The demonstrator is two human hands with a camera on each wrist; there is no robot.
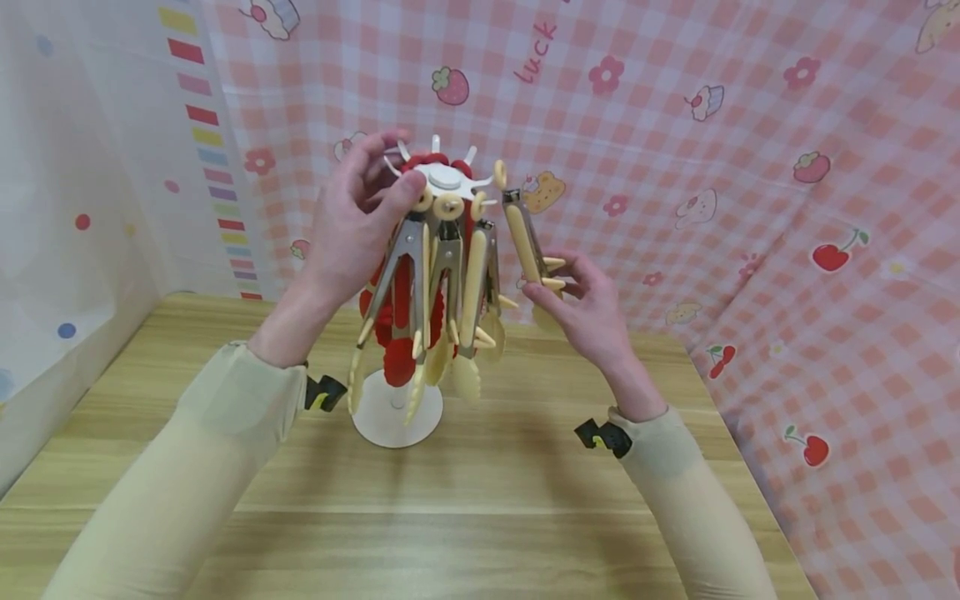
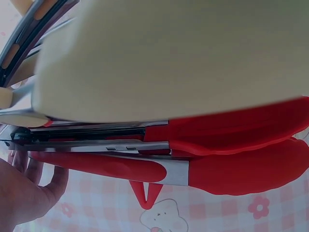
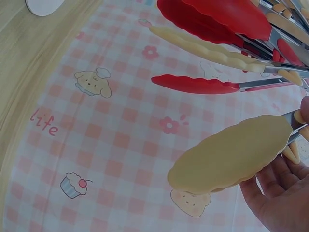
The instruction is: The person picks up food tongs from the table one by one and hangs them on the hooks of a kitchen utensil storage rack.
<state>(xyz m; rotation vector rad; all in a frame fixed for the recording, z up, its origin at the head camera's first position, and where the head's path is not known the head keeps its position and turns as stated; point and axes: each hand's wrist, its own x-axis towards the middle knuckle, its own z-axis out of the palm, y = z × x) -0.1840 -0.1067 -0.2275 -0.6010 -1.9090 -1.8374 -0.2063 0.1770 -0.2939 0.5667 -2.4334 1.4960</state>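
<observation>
A white hanging rack (image 1: 444, 176) with several hooks stands on a round white base (image 1: 378, 427). Cream-yellow tongs (image 1: 472, 287) hang by their rings on its near side, and red tongs (image 2: 241, 169) hang behind them. My left hand (image 1: 348, 212) grips the rack's top from the left, thumb in front and fingers behind. With thumb and fingers, my right hand (image 1: 588, 312) pinches another pair of cream-yellow tongs (image 1: 522, 242) near the lower handle. Its ring is up beside a right-hand hook, and its broad scalloped head (image 3: 229, 154) points down.
The rack stands toward the back of a wooden table (image 1: 480, 517). A pink checked cloth (image 1: 660, 150) hangs behind and to the right; a white dotted cloth (image 1: 82, 208) hangs at the left. Dark wrist cameras (image 1: 603, 437) sit on both sleeves.
</observation>
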